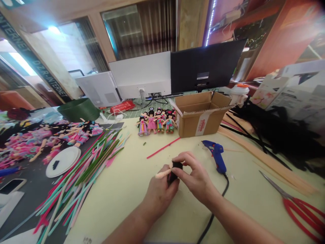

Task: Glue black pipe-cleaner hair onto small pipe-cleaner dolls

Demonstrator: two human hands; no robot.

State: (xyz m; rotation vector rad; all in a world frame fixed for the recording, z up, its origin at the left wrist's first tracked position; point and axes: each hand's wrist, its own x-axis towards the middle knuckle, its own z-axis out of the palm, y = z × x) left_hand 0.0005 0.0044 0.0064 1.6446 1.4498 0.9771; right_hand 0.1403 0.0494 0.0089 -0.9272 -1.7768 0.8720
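Note:
Between my two hands is a small doll (177, 166) with black hair and a peach fuzzy arm that sticks out to the left. My left hand (162, 189) is closed round its lower part from below, which hides most of the body. The thumb and fingers of my right hand (194, 173) pinch the black hair from the right side. A blue glue gun (215, 154) lies on the table just right of my hands, its black cord running toward me. Beyond my hands lies a red pipe cleaner (162, 148).
Several finished dolls (156, 122) stand beside an open cardboard box (200, 123). Bundled pipe cleaners (88, 173), a white plate (64, 159) and heaped dolls (33, 142) lie left. Red-handled scissors (294, 200), peach strips (264, 156) and black material (274, 132) lie right. Monitors (208, 67) stand behind.

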